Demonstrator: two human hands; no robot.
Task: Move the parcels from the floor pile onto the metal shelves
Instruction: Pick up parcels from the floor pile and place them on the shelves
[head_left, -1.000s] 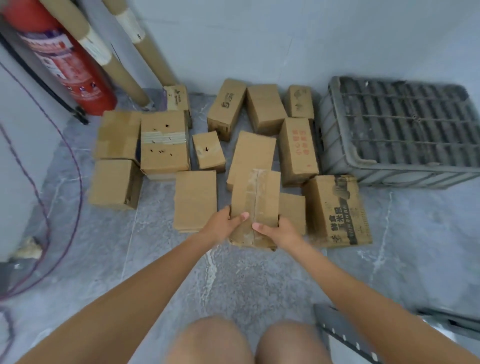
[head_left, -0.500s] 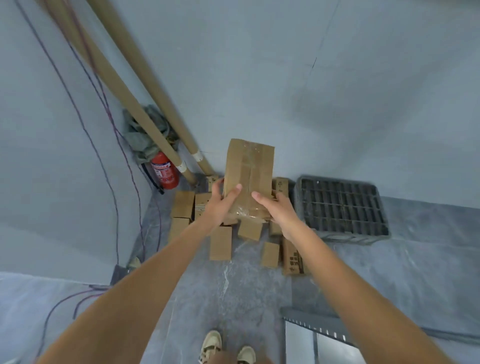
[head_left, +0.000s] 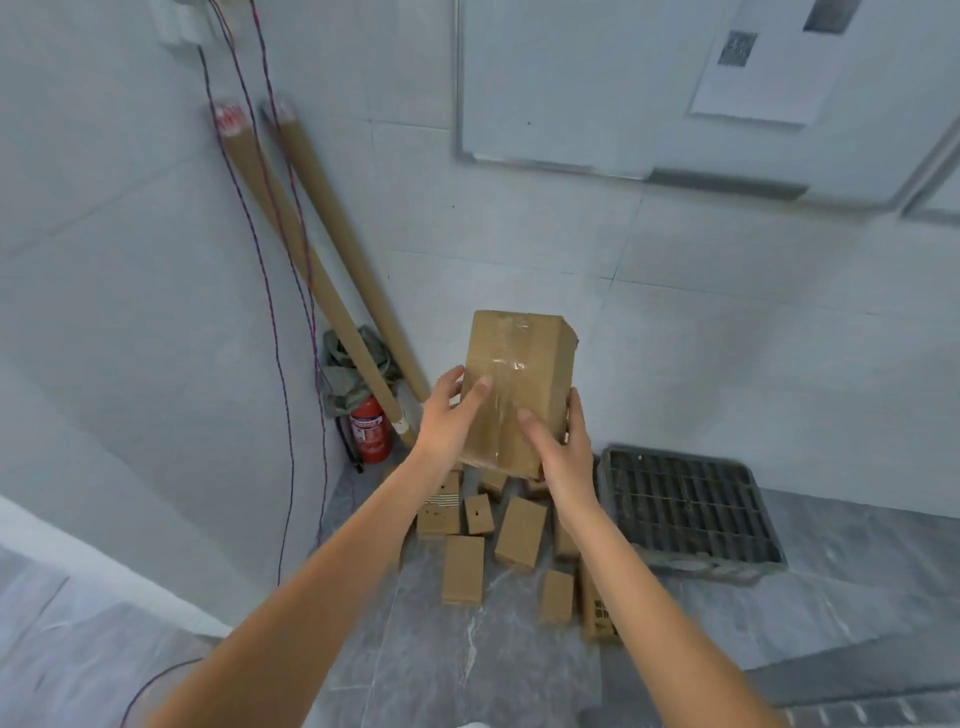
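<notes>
The person holds one cardboard box (head_left: 519, 389) up in front of the tiled wall (head_left: 727, 322), clear of the floor and above the pile. The box stands on end, its long side upright, with clear tape running down the face toward the camera. The left hand (head_left: 449, 413) grips its left edge, thumb laid across the taped face and fingers wrapped behind. The right hand (head_left: 563, 452) grips the lower right corner, thumb on the front face and fingers curled round the right side. Both arms reach forward from the bottom of the view.

Below the held box, the pile of boxes (head_left: 514, 535) lies on the grey floor (head_left: 415, 665), near the corner of the room. Most of them lie flat, some touching, some a little apart; one at the right front carries dark printing.

Just to the right of the pile a grey plastic crate (head_left: 685, 509) rests on the floor against the wall, showing its ribbed grid. To the left of the pile a red fire extinguisher (head_left: 370, 428) stands in the corner with a grey cloth (head_left: 345, 374) bunched above it. Two long cardboard tubes (head_left: 311, 270) lean into that corner, their lower ends just beside the extinguisher. Thin red and blue wires (head_left: 280, 291) hang down the left wall. A white board (head_left: 571, 88) with a sheet of paper (head_left: 763, 62) on it is fixed high on the far wall.
</notes>
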